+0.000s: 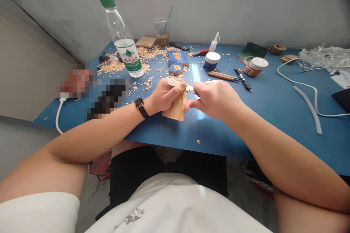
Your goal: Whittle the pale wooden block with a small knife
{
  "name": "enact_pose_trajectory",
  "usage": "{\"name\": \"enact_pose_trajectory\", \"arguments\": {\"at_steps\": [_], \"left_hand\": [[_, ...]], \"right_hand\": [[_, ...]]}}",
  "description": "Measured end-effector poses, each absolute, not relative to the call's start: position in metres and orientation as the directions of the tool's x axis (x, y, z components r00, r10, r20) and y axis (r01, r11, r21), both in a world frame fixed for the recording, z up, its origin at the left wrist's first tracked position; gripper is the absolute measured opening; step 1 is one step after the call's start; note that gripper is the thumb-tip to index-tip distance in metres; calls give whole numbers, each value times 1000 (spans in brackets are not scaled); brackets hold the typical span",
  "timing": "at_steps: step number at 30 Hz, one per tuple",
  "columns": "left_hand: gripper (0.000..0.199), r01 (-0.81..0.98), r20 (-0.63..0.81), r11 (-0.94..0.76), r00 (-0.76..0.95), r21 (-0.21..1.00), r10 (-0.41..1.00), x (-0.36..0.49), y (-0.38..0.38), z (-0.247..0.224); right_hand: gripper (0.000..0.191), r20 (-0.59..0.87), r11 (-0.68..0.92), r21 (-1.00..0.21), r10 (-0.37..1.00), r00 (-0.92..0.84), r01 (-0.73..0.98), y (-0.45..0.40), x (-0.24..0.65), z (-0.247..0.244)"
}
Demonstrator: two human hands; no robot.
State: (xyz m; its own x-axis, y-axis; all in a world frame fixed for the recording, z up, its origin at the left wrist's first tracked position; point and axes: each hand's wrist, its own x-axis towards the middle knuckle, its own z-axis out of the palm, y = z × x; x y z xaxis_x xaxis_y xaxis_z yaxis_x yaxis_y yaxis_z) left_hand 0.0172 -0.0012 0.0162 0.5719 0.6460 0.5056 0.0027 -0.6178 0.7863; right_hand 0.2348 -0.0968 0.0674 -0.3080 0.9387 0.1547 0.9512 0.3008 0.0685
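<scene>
My left hand, with a watch on its wrist, is closed around a light wooden block held above the table. A white strip lies across its fingers; I cannot tell whether it is tape. Closed on a small knife, my right hand meets the block's upper right edge. Its thumb reaches under the knife to the side of the block. Most of the knife's handle is hidden in the fist.
On the blue table, wood shavings surround a water bottle. Beyond my hands lie blue painted pieces, a blue-and-white jar, an orange jar, wooden-handled tools and a black pen. White cables run at right.
</scene>
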Motion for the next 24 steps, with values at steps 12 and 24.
{"name": "enact_pose_trajectory", "arguments": {"at_steps": [12,24], "left_hand": [[91,70,329,-465,615,882,716,19,18,8],[55,105,305,-417,528,903,792,14,29,11]], "right_hand": [[68,105,302,-153,952,-288,941,-89,239,59],[66,562,450,-237,787,-257,861,-108,248,91]]}}
